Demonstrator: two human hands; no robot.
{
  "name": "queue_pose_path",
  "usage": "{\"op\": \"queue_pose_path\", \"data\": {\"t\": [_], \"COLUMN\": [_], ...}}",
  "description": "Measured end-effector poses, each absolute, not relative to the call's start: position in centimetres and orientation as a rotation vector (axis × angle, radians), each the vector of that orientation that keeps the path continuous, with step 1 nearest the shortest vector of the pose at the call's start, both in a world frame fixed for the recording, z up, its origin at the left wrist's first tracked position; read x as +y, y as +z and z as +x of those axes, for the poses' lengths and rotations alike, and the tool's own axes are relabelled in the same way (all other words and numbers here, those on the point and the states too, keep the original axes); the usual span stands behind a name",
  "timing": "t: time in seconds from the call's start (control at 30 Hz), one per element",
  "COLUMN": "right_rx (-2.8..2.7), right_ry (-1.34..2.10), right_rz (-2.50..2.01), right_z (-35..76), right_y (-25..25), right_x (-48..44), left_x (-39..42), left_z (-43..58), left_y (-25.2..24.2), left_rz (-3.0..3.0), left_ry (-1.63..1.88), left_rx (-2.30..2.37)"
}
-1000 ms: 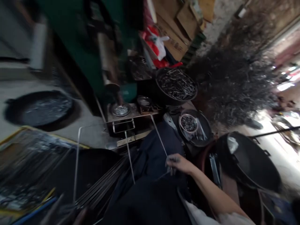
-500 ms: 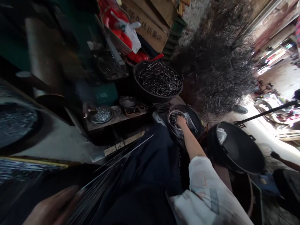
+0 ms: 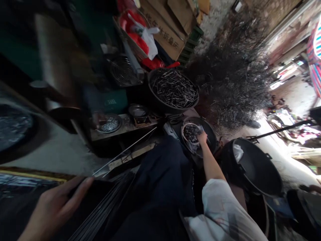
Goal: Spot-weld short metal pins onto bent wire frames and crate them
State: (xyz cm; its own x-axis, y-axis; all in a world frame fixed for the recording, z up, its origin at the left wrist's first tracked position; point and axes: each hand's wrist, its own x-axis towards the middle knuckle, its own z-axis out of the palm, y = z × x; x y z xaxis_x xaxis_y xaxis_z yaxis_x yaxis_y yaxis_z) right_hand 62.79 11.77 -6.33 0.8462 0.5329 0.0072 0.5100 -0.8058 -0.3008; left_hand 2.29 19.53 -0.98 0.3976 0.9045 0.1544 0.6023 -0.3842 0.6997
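Note:
My left hand [image 3: 64,202] is at the lower left, thumb and fingers closed on thin metal rods [image 3: 125,150] that point up and to the right. Below them, a bundle of thin dark rods [image 3: 105,207] lies across my lap, on dark cloth [image 3: 163,174]. My right arm reaches forward, and my right hand [image 3: 202,137] is at the right edge of a round bowl [image 3: 184,134] of small dark metal pieces [image 3: 191,132]. Its fingers are curled, their tips dark and blurred; what they hold is not clear. The bowl sits in a wide black pan [image 3: 213,135].
Beyond the bowl stands a large basin [image 3: 173,109] heaped with metal pins. A big tangle of thin metal [image 3: 233,77] rises behind it. To the right is a black tub [image 3: 260,167] with white plastic inside. A dish of shiny bits [image 3: 109,124] sits on a ledge at left.
My right hand has drawn back from inside the bowl to its right edge. The left hand's rods now stand apart from the bundle on my lap. The view has shifted slightly.

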Motion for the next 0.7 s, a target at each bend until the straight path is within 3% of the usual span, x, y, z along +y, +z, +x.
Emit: {"op": "queue_pose_path", "data": {"t": [0.17,0.3,0.43,0.7], "right_rx": [-1.026,-1.119,-0.738,-0.264], "right_ry": [0.217,0.644,1.062,1.234], "right_rz": [-2.445,-1.876,-1.409,-1.002], "right_z": [57.1,46.4,34.3,23.4], "right_y": [-4.0,-2.9,-2.7,-1.3], "right_x": [14.8,18.6,22.1,25.2], "left_x": [19.7,19.4,18.9,17.8], "left_z": [4.1,3.8,3.5,1.7], "left_y": [0.9,0.1,-0.3,0.0], "left_rz": [2.156,2.224,2.248,2.186], "left_ry": [0.761,0.906,1.028,1.111], "left_rx": [1.292,1.367,1.397,1.444]}}
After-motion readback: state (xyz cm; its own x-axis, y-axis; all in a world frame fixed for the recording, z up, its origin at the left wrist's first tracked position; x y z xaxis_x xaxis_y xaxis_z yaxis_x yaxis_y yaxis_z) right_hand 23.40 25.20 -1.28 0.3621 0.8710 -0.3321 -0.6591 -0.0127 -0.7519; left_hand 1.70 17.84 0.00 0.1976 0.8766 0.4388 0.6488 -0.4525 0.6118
